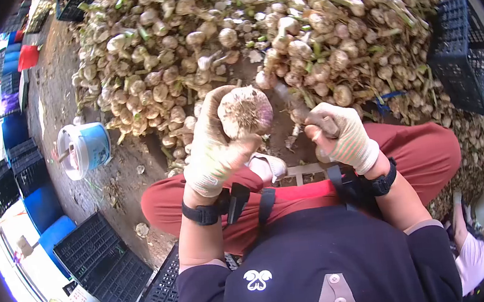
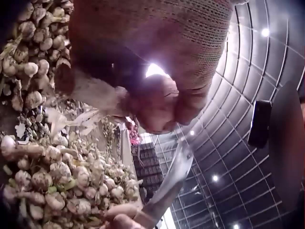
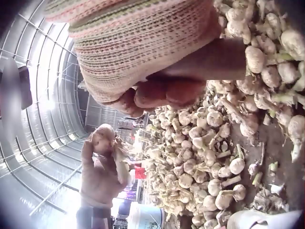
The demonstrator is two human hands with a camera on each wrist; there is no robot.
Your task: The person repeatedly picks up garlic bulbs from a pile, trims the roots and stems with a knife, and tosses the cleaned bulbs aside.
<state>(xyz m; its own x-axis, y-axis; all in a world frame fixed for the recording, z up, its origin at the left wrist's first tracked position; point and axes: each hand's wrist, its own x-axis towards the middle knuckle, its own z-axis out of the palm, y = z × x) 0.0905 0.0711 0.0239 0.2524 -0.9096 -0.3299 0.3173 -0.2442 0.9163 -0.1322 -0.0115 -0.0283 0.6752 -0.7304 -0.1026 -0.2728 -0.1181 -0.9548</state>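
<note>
In the head view my gloved left hand (image 1: 209,148) grips a large garlic bulb (image 1: 245,112), its root end facing up toward the camera. The bulb also shows raised in that hand in the right wrist view (image 3: 102,139), and its pale stalk (image 2: 93,93) sticks out past the left fingers. To the right, apart from the bulb, my gloved right hand (image 1: 343,134) is curled around a knife. Its curved metal blade (image 2: 174,179) shows in the left wrist view, while the fingers hide most of the handle. Both gloves leave the fingertips bare.
Heaps of garlic with stalks (image 1: 145,72) spread in front of my knees. A black plastic crate (image 1: 462,57) stands at the right. On the left are a white and blue bucket (image 1: 97,144) and black crates (image 1: 103,263). Another person (image 1: 474,256) sits at lower right.
</note>
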